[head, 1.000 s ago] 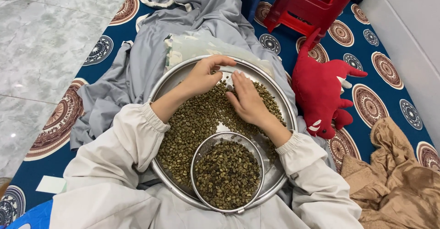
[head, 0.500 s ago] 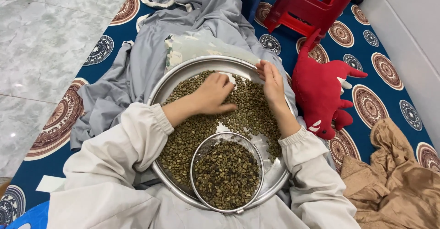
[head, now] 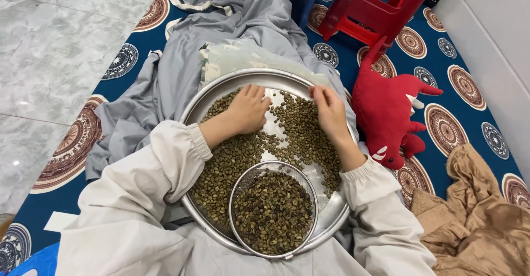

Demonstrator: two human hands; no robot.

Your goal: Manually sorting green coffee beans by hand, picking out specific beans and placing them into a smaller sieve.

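A large round metal tray (head: 332,212) lies on my lap, spread with green coffee beans (head: 222,165). A small round mesh sieve (head: 273,210), heaped with darker beans, sits in the tray's near part. My left hand (head: 248,109) lies flat on the beans at the far left of the tray, fingers apart. My right hand (head: 330,108) rests on the beans near the far right rim, its fingertips bunched together; whether a bean is pinched between them is hidden. A bare strip of tray shows between the two hands.
A grey cloth (head: 182,71) and a clear plastic bag (head: 243,55) lie beyond the tray. A red plush toy (head: 386,110) and a red plastic stool (head: 381,5) are to the right, a brown cloth (head: 475,226) at the near right. Marble floor (head: 49,44) lies left of the blue patterned mat (head: 469,77).
My hands have parted: the left swept beans back toward the left, the right moved out to the far right rim. A bare strip has opened in the beans between them.
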